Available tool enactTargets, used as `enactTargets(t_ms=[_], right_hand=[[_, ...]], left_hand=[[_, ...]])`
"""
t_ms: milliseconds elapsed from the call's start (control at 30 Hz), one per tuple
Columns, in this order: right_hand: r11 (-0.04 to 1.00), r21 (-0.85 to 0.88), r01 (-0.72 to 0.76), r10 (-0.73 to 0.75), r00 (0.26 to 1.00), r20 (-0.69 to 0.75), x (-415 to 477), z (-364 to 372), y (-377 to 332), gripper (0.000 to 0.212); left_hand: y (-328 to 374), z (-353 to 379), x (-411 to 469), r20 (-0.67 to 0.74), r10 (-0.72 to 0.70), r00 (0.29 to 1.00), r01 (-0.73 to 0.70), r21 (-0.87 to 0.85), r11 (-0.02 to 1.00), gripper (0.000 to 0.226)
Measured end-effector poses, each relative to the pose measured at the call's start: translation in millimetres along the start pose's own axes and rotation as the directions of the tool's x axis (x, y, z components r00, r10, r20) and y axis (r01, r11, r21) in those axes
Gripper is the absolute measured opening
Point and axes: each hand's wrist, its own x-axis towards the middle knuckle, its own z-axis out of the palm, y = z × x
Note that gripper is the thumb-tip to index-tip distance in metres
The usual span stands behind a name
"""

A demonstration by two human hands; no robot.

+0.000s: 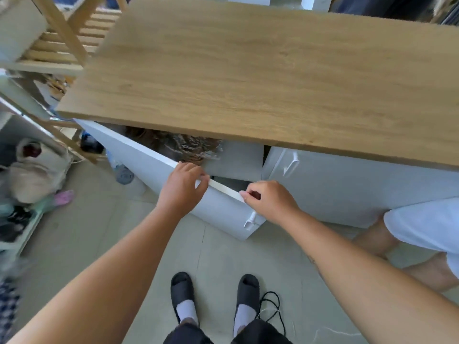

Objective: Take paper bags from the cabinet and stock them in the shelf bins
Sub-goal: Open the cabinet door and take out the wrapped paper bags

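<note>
1. Our slippers (216, 297) stand on the floor (87, 232) nearest us, a black cord (272, 304) just beside the right one; we stand square to the cabinet (347, 184) so both arms reach its door.
2. Brown bags (183, 146), as we judge them, sit inside the cabinet, just under the wooden top (248, 70). We see only a crumpled, blurred patch, so their number and kind are unclear.
3. Our left hand (182, 187) curls over the top edge of the open door (159, 175), fingers closed on it; we judge this steadies the door while it swings.
4. Our right hand (269, 201) pinches the same edge nearer its free end, just above the handle (249, 220), fingers narrow on the panel. Neither hand holds a bag.
5. The right-hand door stays closed, so that side's contents are hidden.
6. A wooden rack (59, 40) rises at the upper left; whether it carries the bins we cannot tell, since it is cut off.
7. Clutter (32, 175) lies blurred at the left, and another person's leg (380, 234) enters at the right.
</note>
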Motion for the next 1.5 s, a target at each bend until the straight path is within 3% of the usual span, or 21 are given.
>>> enactTargets(t_ms=[100, 233, 333, 467, 633, 800, 933, 1233, 1500], right_hand=[[1.0, 0.026, 0.007, -0.011, 0.988, 0.151, -2, 11, -10, 0.039], [0.997, 0.016, 0.077, -0.079, 0.98, 0.185, 11, 30, -32, 0.029], [0.985, -0.044, 0.167, -0.155, 0.965, 0.214, 27, 41, -64, 0.017], [0.931, -0.068, 0.359, -0.333, 0.909, 0.25, 49, 71, -120, 0.022], [0.721, -0.168, 0.672, -0.59, 0.723, 0.359, 64, 123, -204, 0.051], [0.495, -0.322, 0.807, -0.6, 0.586, 0.545, 72, 171, -262, 0.068], [0.473, -0.354, 0.807, -0.605, 0.589, 0.535, 75, 202, -294, 0.078], [0.486, -0.408, 0.773, -0.597, 0.634, 0.491, 75, 239, -359, 0.073], [0.554, -0.399, 0.731, -0.534, 0.679, 0.504, 73, 248, -375, 0.076]], left_hand=[[2, -7, -29, -0.04, -0.077, 0.996, 0.078, 0.021, 0.997, 0.02], [-9, -13, -75, -0.084, -0.136, 0.987, 0.14, 0.041, 0.989, 0.016], [-18, -15, -112, -0.162, -0.27, 0.949, 0.269, -0.026, 0.963, 0.008], [-36, -20, -156, -0.235, -0.468, 0.852, 0.446, -0.143, 0.884, 0.046], [-73, -40, -194, -0.178, -0.523, 0.833, 0.513, -0.102, 0.852, 0.053], [-115, -60, -227, -0.301, -0.547, 0.781, 0.543, -0.106, 0.833, 0.052], [-156, -81, -241, -0.305, -0.578, 0.757, 0.585, -0.08, 0.807, 0.052], [-215, -135, -251, -0.301, -0.642, 0.706, 0.673, 0.001, 0.74, 0.058], [-241, -150, -251, -0.232, -0.644, 0.729, 0.679, 0.123, 0.724, 0.063]])
